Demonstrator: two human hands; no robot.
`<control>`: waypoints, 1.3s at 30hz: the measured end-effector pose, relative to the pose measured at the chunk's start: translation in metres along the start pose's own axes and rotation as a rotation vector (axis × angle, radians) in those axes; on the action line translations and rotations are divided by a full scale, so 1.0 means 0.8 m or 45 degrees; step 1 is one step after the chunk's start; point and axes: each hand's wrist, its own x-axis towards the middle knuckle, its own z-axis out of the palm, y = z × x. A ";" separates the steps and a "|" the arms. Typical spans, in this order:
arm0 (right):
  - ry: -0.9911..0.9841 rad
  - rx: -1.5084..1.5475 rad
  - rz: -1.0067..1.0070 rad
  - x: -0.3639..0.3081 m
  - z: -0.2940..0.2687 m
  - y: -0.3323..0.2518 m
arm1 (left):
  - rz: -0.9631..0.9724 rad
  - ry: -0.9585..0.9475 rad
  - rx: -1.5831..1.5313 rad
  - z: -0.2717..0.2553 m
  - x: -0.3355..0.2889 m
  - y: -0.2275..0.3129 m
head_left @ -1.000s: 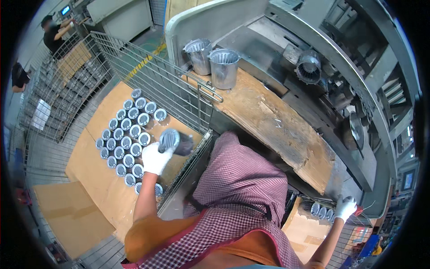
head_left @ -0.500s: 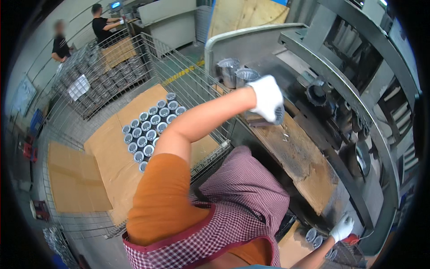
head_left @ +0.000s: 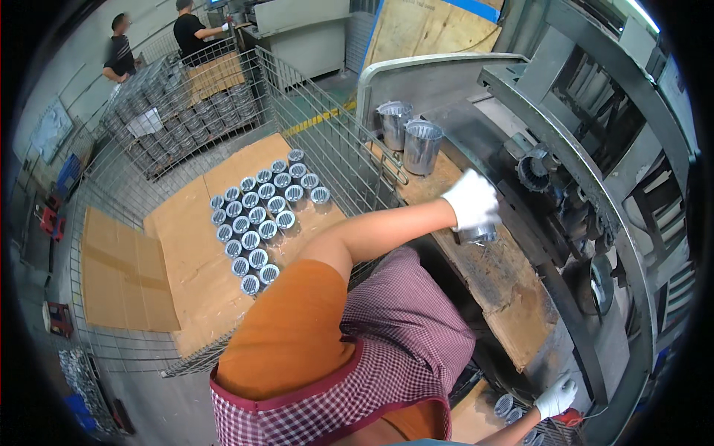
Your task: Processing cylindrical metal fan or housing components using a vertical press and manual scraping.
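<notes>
In my gloved left hand (head_left: 472, 201) is a short grey metal cylinder (head_left: 477, 234), tilted over the worn wooden bench board (head_left: 487, 275). My fingers close round its upper part and hide some of it. Two upright, open metal cylinders (head_left: 424, 149) stand at the board's far end, beyond that hand. Low on the right, my gloved right hand (head_left: 556, 396) has its fingers curled. Whatever they may hold is hidden. Beside it lie a red object (head_left: 571, 418) and several small metal cylinders (head_left: 503, 405).
On the left, a wire cage (head_left: 320, 97) lined with cardboard (head_left: 182, 245) holds rows of metal cylinders (head_left: 251, 239). A large machine frame (head_left: 595, 171) rises along the right. Farther back, two people (head_left: 195, 33) stand near another loaded cage (head_left: 182, 123).
My left hand has moved nearer along the board with its cylinder, away from the two standing ones. The view has shifted slightly. My right hand stays near the red object.
</notes>
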 end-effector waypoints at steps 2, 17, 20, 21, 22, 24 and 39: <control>0.002 -0.038 0.002 0.000 -0.007 0.000 | -0.385 0.517 -0.032 0.026 -0.007 -0.032; -0.018 -0.054 0.002 0.007 0.008 0.018 | -0.443 0.358 -0.011 0.020 -0.018 -0.069; 0.009 -0.076 0.066 0.007 0.017 0.025 | -0.494 0.322 0.086 0.014 -0.027 -0.072; -0.082 -0.117 0.116 0.009 0.014 0.023 | -0.468 0.360 0.127 0.008 -0.032 -0.064; -0.086 -0.115 0.107 0.010 0.021 0.029 | -0.446 0.398 0.166 0.007 -0.039 -0.054; 0.023 0.197 0.201 0.011 0.035 0.039 | -0.378 0.595 0.069 0.006 -0.038 -0.029; 0.363 -0.186 -0.037 -0.002 -0.009 -0.017 | -0.184 0.540 -0.267 0.139 -0.014 0.028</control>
